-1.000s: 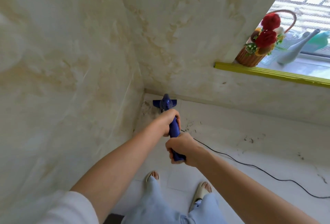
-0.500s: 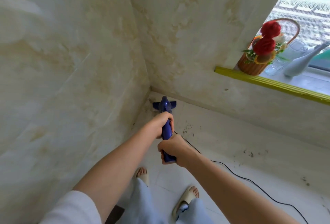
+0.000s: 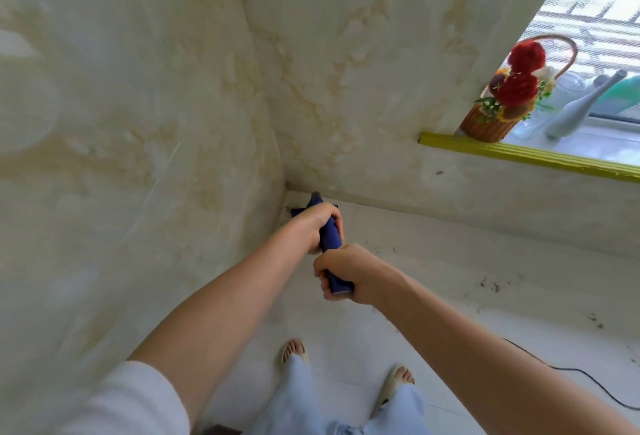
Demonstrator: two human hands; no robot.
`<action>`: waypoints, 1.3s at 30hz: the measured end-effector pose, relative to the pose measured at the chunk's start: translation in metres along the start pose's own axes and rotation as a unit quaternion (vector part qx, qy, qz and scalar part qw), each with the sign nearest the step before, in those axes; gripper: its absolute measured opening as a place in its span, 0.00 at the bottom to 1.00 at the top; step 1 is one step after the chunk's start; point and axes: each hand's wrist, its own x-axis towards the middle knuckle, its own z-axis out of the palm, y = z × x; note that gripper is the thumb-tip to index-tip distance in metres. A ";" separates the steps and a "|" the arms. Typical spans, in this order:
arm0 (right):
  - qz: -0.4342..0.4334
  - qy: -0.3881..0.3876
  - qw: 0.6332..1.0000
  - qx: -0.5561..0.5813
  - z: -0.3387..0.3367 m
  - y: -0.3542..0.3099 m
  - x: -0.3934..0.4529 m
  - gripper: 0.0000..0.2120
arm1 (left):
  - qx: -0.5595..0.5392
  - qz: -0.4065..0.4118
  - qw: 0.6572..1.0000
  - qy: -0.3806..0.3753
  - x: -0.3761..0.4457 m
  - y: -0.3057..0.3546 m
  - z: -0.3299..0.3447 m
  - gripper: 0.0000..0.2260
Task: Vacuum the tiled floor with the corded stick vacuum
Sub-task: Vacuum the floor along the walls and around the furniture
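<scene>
Left hand and right hand both grasp the blue vacuum, its head now nearer the corner at 12 o'clock.

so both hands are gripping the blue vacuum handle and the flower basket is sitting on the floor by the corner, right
Not quite. Both the left hand and the right hand do grip the blue vacuum handle, but the flower basket sits on the yellow-edged window ledge, not on the floor, as the head view shows.

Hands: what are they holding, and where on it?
Both grip the blue stick vacuum: left hand farther down its body, right hand at the handle's top end.
</scene>
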 end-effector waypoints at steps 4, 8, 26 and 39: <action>0.011 0.012 1.000 0.013 0.033 -0.003 0.014 0.10 | 0.018 -0.014 1.000 -0.002 0.007 0.006 -0.029 0.11; 0.013 0.002 0.998 0.054 0.060 -0.008 0.021 0.11 | 0.027 -0.037 0.999 -0.018 0.009 0.013 -0.059 0.10; 0.013 0.020 0.992 0.125 0.157 -0.037 0.054 0.11 | 0.043 -0.043 0.998 -0.035 0.005 0.050 -0.143 0.09; 0.005 0.030 0.990 0.139 0.167 -0.043 0.061 0.11 | 0.074 -0.051 0.995 -0.041 0.008 0.059 -0.152 0.11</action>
